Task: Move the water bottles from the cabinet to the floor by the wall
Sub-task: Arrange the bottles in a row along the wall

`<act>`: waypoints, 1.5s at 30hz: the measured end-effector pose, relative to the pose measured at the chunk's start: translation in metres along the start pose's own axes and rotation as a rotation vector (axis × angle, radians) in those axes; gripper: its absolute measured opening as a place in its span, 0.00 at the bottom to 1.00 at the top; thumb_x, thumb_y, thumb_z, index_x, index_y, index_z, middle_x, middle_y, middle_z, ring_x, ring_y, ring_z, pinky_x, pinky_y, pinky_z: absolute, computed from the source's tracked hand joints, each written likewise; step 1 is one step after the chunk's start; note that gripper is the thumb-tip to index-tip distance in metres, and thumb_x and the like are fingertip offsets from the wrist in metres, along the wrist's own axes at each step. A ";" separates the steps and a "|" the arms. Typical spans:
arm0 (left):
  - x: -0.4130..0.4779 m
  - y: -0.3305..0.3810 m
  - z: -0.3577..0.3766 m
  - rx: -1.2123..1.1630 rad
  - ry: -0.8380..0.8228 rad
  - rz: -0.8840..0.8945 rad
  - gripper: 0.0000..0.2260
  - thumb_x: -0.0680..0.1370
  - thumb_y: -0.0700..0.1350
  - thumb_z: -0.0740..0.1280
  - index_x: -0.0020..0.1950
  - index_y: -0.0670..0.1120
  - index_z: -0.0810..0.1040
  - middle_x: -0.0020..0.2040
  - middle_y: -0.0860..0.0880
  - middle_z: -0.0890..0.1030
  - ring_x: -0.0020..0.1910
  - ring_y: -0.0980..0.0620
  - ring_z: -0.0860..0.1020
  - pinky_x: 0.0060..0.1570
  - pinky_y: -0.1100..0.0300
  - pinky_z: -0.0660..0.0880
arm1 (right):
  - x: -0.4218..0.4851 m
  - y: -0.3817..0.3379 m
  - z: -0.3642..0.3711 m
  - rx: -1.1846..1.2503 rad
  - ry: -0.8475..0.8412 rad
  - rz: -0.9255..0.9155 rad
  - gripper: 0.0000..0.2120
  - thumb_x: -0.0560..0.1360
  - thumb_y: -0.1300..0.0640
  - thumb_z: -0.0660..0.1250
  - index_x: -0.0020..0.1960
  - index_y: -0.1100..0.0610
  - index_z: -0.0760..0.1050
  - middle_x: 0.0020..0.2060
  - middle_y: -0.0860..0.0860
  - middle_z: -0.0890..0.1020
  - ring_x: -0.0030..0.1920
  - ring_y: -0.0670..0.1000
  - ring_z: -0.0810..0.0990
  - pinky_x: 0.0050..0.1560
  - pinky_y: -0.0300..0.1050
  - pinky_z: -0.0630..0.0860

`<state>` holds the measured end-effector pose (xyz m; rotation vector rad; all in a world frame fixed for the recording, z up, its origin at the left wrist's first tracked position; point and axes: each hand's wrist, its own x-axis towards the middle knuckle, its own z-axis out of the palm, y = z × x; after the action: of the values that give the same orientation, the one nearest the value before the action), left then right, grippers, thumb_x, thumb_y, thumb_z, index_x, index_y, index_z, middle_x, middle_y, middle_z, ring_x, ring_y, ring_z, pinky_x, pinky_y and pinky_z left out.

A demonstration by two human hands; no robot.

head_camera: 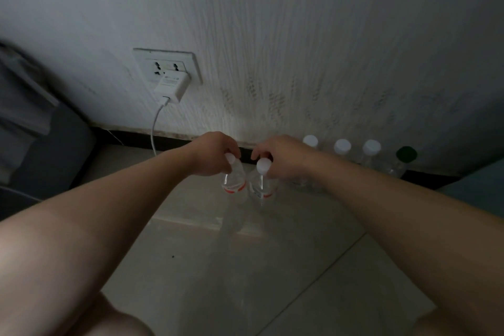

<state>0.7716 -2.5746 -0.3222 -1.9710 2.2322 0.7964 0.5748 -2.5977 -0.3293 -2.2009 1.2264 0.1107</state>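
Two clear water bottles with white caps and red-banded labels are side by side just in front of the wall. My left hand [211,153] grips the neck of the left bottle [234,180]. My right hand [283,157] grips the neck of the right bottle [262,185]. I cannot tell whether their bases touch the floor. To the right, along the dark baseboard, stand three more white-capped bottles [342,147] and one green-capped bottle [405,155]. The cabinet is out of view.
A white wall socket with a charger [171,87] plugged in sits left of the bottles; its cable [154,131] drops to the floor. A dark grey piece of furniture [46,144] fills the left side. Pale floor tiles [218,267] lie below my arms.
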 end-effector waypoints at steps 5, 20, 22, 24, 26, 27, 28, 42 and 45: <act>0.000 -0.002 0.008 0.013 0.041 -0.058 0.14 0.71 0.52 0.75 0.54 0.51 0.79 0.49 0.52 0.79 0.47 0.53 0.76 0.45 0.59 0.72 | 0.001 0.001 0.001 -0.069 -0.039 -0.032 0.19 0.73 0.60 0.68 0.62 0.46 0.77 0.58 0.48 0.79 0.55 0.51 0.77 0.55 0.47 0.75; -0.001 -0.003 -0.001 0.010 0.025 -0.016 0.16 0.71 0.43 0.75 0.58 0.50 0.82 0.55 0.50 0.81 0.54 0.50 0.78 0.55 0.56 0.74 | 0.006 0.008 0.000 -0.011 0.082 0.016 0.17 0.72 0.59 0.69 0.61 0.51 0.79 0.56 0.51 0.80 0.54 0.52 0.78 0.48 0.43 0.71; -0.001 -0.004 -0.001 0.000 0.008 -0.009 0.15 0.71 0.41 0.75 0.57 0.50 0.82 0.54 0.50 0.81 0.54 0.50 0.78 0.53 0.57 0.74 | 0.006 0.009 0.000 -0.005 0.102 0.025 0.16 0.73 0.57 0.68 0.61 0.51 0.79 0.56 0.51 0.81 0.54 0.52 0.78 0.49 0.43 0.71; 0.000 -0.004 0.000 -0.014 -0.002 0.006 0.14 0.71 0.39 0.74 0.56 0.50 0.83 0.53 0.51 0.81 0.53 0.51 0.78 0.51 0.58 0.73 | 0.007 0.010 0.000 -0.008 0.114 0.030 0.15 0.74 0.56 0.67 0.60 0.52 0.80 0.55 0.52 0.81 0.54 0.52 0.78 0.49 0.42 0.71; 0.000 -0.004 0.000 -0.017 -0.007 0.026 0.14 0.72 0.37 0.72 0.55 0.50 0.83 0.52 0.51 0.81 0.52 0.52 0.78 0.50 0.59 0.73 | 0.007 0.011 -0.001 -0.006 0.114 0.036 0.14 0.74 0.57 0.67 0.60 0.53 0.80 0.54 0.52 0.81 0.53 0.52 0.78 0.48 0.41 0.69; 0.000 -0.003 0.000 -0.011 -0.009 0.035 0.15 0.72 0.36 0.71 0.55 0.50 0.83 0.52 0.51 0.81 0.52 0.53 0.78 0.50 0.60 0.72 | 0.007 0.011 -0.001 -0.010 0.115 0.038 0.14 0.75 0.57 0.67 0.59 0.53 0.80 0.54 0.51 0.81 0.52 0.51 0.78 0.47 0.41 0.69; 0.000 -0.002 0.001 0.000 -0.010 0.044 0.16 0.72 0.36 0.71 0.56 0.50 0.83 0.51 0.52 0.80 0.51 0.54 0.77 0.50 0.60 0.71 | 0.007 0.012 -0.001 -0.013 0.117 0.043 0.14 0.75 0.57 0.67 0.59 0.53 0.80 0.54 0.51 0.81 0.51 0.51 0.77 0.47 0.40 0.68; 0.011 -0.007 0.009 -0.050 0.015 0.070 0.20 0.68 0.42 0.77 0.58 0.52 0.79 0.54 0.52 0.80 0.55 0.51 0.78 0.58 0.51 0.76 | 0.006 0.013 -0.003 0.014 0.085 0.079 0.13 0.70 0.56 0.73 0.54 0.51 0.82 0.47 0.48 0.82 0.48 0.50 0.79 0.46 0.43 0.73; 0.012 -0.007 0.013 -0.057 0.020 0.010 0.20 0.69 0.47 0.77 0.58 0.53 0.77 0.53 0.52 0.79 0.52 0.51 0.77 0.54 0.53 0.76 | 0.004 0.010 -0.004 0.021 0.075 0.074 0.14 0.70 0.57 0.74 0.56 0.52 0.82 0.49 0.50 0.82 0.49 0.50 0.79 0.49 0.46 0.76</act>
<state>0.7723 -2.5810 -0.3400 -2.0021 2.2570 0.8544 0.5683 -2.6066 -0.3323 -2.1597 1.3446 0.0454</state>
